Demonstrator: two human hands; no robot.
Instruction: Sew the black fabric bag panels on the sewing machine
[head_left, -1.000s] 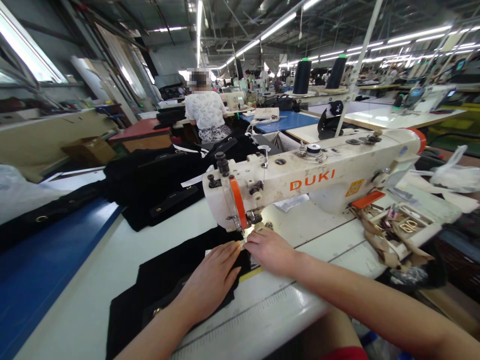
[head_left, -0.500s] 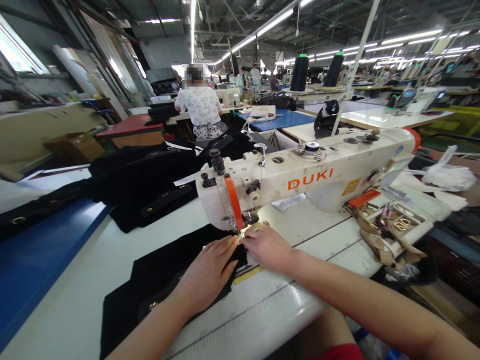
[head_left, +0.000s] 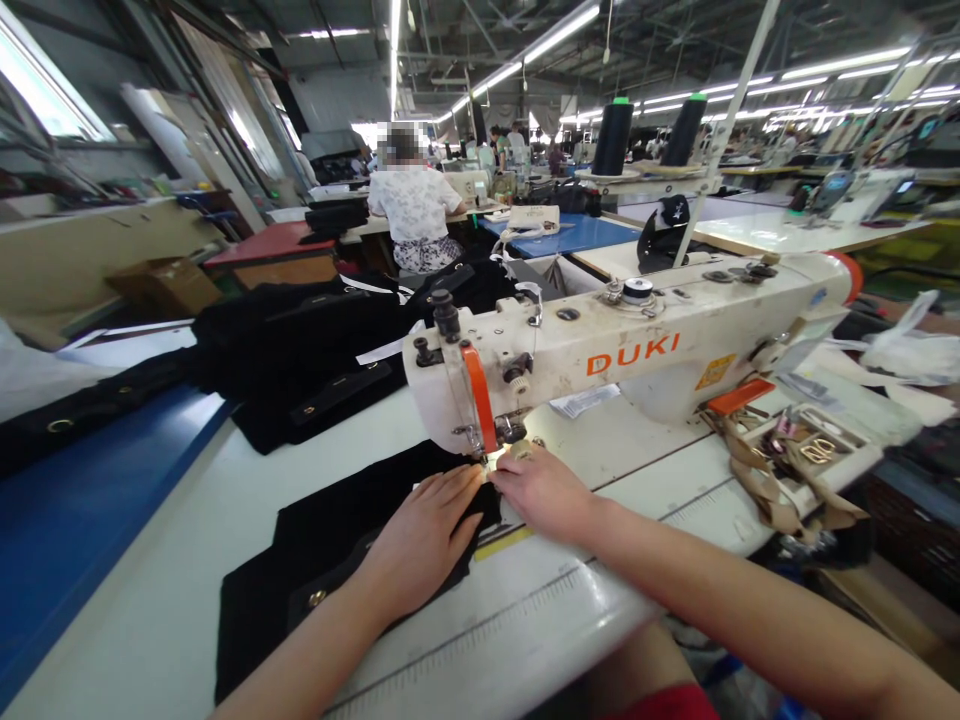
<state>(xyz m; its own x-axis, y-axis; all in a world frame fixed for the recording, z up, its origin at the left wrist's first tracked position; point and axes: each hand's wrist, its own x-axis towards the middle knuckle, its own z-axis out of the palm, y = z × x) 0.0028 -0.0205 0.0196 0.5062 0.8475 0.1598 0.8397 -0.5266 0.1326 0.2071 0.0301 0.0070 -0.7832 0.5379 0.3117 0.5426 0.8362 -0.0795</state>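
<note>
A white sewing machine with an orange strip on its head stands over black fabric that has a gold eyelet. My left hand lies flat on the fabric, fingers stretched toward the lit needle area. Just right of the needle, my right hand has its fingers bent and pressed together at the fabric's edge; what they hold, if anything, is too small to make out. The fingertips of both hands nearly meet below the presser foot.
More black fabric pieces lie behind at the left, beside a blue surface. A tray with straps and metal rings sits at the right. A person in a patterned white shirt sits farther back, facing away.
The whole view has shifted slightly, so the machine and table appear a little farther right. Both hands keep nearly the same place at the needle.
</note>
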